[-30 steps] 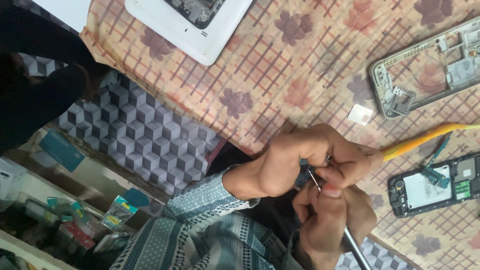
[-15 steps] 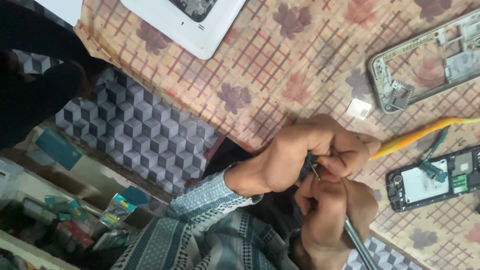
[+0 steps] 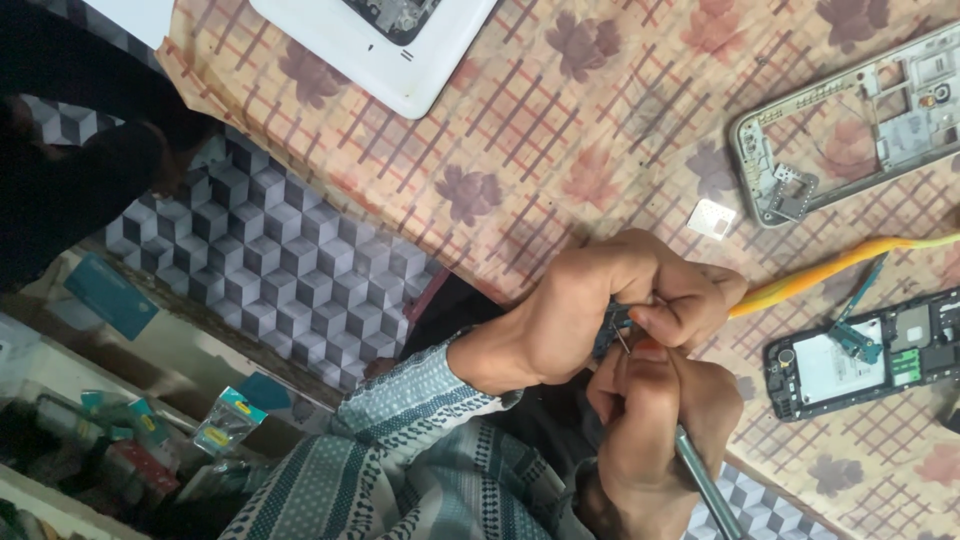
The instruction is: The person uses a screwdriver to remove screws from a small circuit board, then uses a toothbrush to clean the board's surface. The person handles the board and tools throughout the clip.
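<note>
My left hand [image 3: 590, 310], coming out of a patterned sleeve, pinches a small dark blue phone part [image 3: 608, 328] at the table's near edge. Just below it, my right hand [image 3: 655, 420] grips a thin metal tool [image 3: 700, 480]. The tool's fine tip touches the part between my fingers. Most of the part is hidden by my fingers. An opened dark phone body [image 3: 860, 355] with a white panel and a green board lies to the right of my hands.
The table wears a checked floral cloth [image 3: 560, 130]. On it lie a silver phone frame [image 3: 850, 130], a small white square piece [image 3: 712, 218], a yellow-orange pry strip [image 3: 830, 268] and a white device shell [image 3: 380, 50]. Cube-pattern floor [image 3: 270, 270] and packets [image 3: 225, 425] lie left.
Both hands stay together on the small part, with only slight shifts of the fingers and tool tip. The view has drifted a little.
</note>
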